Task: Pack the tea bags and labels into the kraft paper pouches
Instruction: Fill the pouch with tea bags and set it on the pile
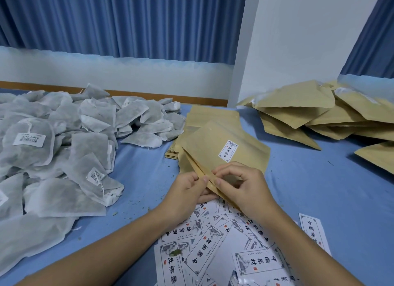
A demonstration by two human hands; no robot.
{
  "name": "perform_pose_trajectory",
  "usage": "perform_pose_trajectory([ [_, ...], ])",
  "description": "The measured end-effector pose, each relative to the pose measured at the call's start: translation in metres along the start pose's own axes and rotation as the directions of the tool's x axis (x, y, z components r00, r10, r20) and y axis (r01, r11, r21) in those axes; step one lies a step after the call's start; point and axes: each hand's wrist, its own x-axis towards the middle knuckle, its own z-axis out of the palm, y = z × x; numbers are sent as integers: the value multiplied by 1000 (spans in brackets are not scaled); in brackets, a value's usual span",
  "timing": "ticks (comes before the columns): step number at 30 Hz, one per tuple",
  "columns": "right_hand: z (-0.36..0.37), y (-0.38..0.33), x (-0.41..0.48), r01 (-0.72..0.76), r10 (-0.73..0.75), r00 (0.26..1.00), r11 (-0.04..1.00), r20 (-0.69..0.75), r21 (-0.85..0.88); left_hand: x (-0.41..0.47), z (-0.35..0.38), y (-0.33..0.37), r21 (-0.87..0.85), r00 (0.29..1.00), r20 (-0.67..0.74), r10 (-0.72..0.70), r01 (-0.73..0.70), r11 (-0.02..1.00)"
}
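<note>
Left hand [187, 190] and right hand [245, 185], both in a pinch on one kraft pouch [204, 143], one label [228, 151] on it

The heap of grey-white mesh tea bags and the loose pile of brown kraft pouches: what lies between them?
In the head view, a stack of flat brown kraft paper pouches on the blue tablecloth.

Soft, cool, even light falls across the blue table [298, 190], leaving only faint shadows under the kraft pouches [298, 106] at right. Wide-angle distortion bows the curtain [128, 19] and stretches the view's lower corners; the curtain's lower edge looks smeared, distant detail soft.
</note>
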Motion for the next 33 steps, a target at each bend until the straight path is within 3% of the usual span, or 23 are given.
perform_pose_trajectory([
  [3, 7, -10, -4, 115, -125, 992, 961, -25, -253, 0, 3, -1, 51, 997, -77, 17, -13, 999],
  [6, 8, -18, -5, 190, -197, 979, 839, 41, -509, 0, 5, -2, 107, 986, -160, 41, -24, 994],
  [10, 12, -22, -6, 172, -186, 982, 792, 37, -585, 0, 8, 1, 227, 978, -202, 41, 6, 974],
  [15, -19, -13, 5, -63, -108, 956, 830, -272, -553, -11, 7, -2, 369, 980, -179, 88, -16, 929],
  [17, -22, -11, 0, -40, -83, 972, 862, -220, -505, -12, 7, -4, 349, 978, -175, 117, -49, 936],
  [19, -10, -15, -7, -20, -21, 997, 867, -78, -497, -11, 8, -5, 325, 978, -180, 106, -42, 945],
  [22, 8, -17, -9, 16, 43, 996, 783, 80, -622, -10, 6, -1, 382, 968, -223, 111, -18, 924],
  [24, 12, -16, -3, -17, 94, 993, 714, 73, -700, -12, 3, 5, 604, 949, -224, 219, -41, 796],
  [26, 14, -16, -1, -45, 142, 988, 663, 66, -747, -13, -3, 12, 856, 870, -149, 470, -124, 502],
  [28, 15, -18, -3, -56, 154, 986, 651, 59, -757, -14, -2, 20, 971, 652, 121, 749, -235, 48],
  [29, 15, -19, -3, -60, 153, 987, 649, 53, -758, -15, 1, 23, 955, 553, 248, 796, -278, -104],
  [31, 14, -19, -4, -75, 162, 986, 648, 41, -758, -17, 10, 24, 906, 458, 388, 800, -348, -240],
  [33, 12, -19, -5, -94, 184, 982, 661, 40, -745, -23, 19, 22, 858, 501, 484, 717, -431, -278],
])
